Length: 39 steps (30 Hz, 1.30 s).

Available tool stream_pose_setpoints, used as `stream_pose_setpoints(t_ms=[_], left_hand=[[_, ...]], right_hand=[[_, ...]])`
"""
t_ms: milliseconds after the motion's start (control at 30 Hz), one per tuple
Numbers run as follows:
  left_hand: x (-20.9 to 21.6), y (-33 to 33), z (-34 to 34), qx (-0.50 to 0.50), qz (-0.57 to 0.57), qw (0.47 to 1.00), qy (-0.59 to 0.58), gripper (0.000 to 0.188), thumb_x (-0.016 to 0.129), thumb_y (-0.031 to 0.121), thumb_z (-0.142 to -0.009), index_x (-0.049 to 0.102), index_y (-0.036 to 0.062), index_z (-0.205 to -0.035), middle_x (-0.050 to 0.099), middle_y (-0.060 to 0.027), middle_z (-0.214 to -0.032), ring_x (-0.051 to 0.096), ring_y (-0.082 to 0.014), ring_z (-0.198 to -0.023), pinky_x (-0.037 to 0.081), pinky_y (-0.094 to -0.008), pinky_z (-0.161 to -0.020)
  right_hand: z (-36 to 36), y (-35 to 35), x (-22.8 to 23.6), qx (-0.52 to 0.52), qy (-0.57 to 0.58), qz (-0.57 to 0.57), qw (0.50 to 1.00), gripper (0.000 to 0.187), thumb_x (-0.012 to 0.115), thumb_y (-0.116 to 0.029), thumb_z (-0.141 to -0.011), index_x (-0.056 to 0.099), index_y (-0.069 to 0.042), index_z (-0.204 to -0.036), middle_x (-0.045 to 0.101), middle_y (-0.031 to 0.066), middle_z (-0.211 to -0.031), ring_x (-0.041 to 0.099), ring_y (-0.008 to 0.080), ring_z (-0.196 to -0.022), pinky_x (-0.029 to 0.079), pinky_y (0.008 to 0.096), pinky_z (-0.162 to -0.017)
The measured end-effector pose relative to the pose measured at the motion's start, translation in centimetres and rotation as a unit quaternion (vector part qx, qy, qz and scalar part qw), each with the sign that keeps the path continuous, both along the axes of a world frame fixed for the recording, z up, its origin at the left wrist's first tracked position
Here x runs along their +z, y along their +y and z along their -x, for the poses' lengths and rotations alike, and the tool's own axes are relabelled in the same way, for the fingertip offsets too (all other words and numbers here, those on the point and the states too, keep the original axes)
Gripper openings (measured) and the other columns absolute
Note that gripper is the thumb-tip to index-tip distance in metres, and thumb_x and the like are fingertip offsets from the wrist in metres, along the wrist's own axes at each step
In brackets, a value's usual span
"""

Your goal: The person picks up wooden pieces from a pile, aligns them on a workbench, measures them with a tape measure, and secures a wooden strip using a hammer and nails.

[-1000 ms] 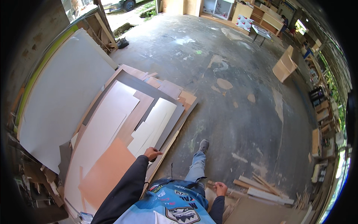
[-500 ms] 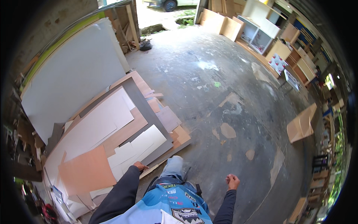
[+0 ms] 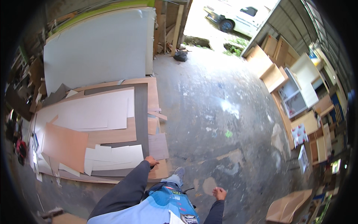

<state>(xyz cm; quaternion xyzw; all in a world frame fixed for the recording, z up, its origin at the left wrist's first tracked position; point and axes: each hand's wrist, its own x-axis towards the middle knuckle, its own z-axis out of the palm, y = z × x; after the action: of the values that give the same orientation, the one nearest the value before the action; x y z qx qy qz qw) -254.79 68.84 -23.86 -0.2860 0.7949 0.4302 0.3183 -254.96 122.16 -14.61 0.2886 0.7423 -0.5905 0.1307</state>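
Observation:
My left hand (image 3: pixel 152 161) hangs in front of the near right corner of a low stack of sheets. Its fingers point loosely outward, and nothing shows in them. Below it lie a dark grey board (image 3: pixel 141 123) and cut white sheets (image 3: pixel 117 156). An orange-brown sheet (image 3: pixel 65 145) and a long pale sheet (image 3: pixel 85 110) lie farther left on the stack. My right hand (image 3: pixel 219 193) is out over the concrete floor, fingers curled in, with no object visible. It touches nothing. One of my shoes (image 3: pixel 179 171) is forward between the hands.
A big pale panel (image 3: pixel 100 48) leans on the wall behind the stack. At right stand wooden cabinet parts (image 3: pixel 274 74) and a grey-white cabinet frame (image 3: pixel 294 95). A bent brown panel (image 3: pixel 289 205) lies near right. A black bag (image 3: pixel 181 56) sits by the doorway, with a white vehicle (image 3: pixel 238 18) outside.
My view has turned left, so the doorway and cabinets sit farther right. I have stepped forward along the stack, and my left hand is now by its right corner.

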Motion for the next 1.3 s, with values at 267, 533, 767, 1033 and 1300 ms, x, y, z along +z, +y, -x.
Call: stream_pose_setpoints(t_ms=[267,533,767,1033,1300], left_hand=[[4.1,2.8,16.3,0.142,-0.054,0.984,0.097,0.046,0.072,0.05,-0.076,0.076,0.0058,-0.085,0.073,-0.0125,-0.084,0.069,-0.0258,-0.082,0.051,-0.0349,-0.078],[-1.1,-1.1,23.9,0.429,-0.052,0.901,0.034,0.037,0.072,0.047,-0.075,0.076,0.0102,-0.073,0.073,-0.0078,-0.079,0.068,-0.0231,-0.079,0.051,-0.0353,-0.076],[-0.6,-4.5,34.1,0.43,0.031,0.902,-0.02,0.037,0.071,0.046,-0.074,0.076,0.0096,-0.076,0.073,-0.0103,-0.082,0.069,-0.0262,-0.084,0.051,-0.0352,-0.079],[0.5,-9.5,42.6,0.657,-0.027,0.746,0.103,0.031,0.073,0.033,-0.078,0.072,0.0019,-0.072,0.07,-0.0092,-0.072,0.064,-0.0159,-0.058,0.05,-0.0309,-0.059],[-5.0,-12.1,47.1,0.82,-0.081,0.558,0.095,0.03,0.073,0.03,-0.078,0.073,0.0019,-0.069,0.07,-0.0085,-0.069,0.063,-0.0173,-0.056,0.048,-0.0314,-0.056]], right_hand=[[17.0,12.1,-5.3,-0.056,-0.158,-0.08,0.983,0.007,0.063,-0.006,-0.085,0.062,0.001,-0.085,0.063,0.0143,-0.07,0.061,0.0262,-0.055,0.052,0.0412,-0.051],[40.0,11.4,-11.6,0.034,-0.269,-0.037,0.962,0.006,0.058,0.001,-0.083,0.061,0.005,-0.086,0.063,0.0161,-0.072,0.062,0.0286,-0.057,0.049,0.0391,-0.046],[74.8,-3.0,-10.9,0.267,-0.232,-0.093,0.931,0.016,0.058,-0.013,-0.086,0.063,0.002,-0.091,0.066,0.0146,-0.077,0.065,0.0283,-0.061,0.047,0.0412,-0.044],[100.7,-44.5,-4.6,0.494,0.005,-0.139,0.858,0.011,0.061,-0.008,-0.086,0.063,0.001,-0.091,0.066,0.0094,-0.072,0.064,0.0169,-0.055,0.046,0.0276,-0.042],[92.9,-77.2,-7.9,0.731,-0.014,-0.044,0.681,0.022,0.065,-0.016,-0.084,0.065,0.001,-0.099,0.07,0.0107,-0.084,0.069,0.0196,-0.07,0.054,0.0296,-0.056]])
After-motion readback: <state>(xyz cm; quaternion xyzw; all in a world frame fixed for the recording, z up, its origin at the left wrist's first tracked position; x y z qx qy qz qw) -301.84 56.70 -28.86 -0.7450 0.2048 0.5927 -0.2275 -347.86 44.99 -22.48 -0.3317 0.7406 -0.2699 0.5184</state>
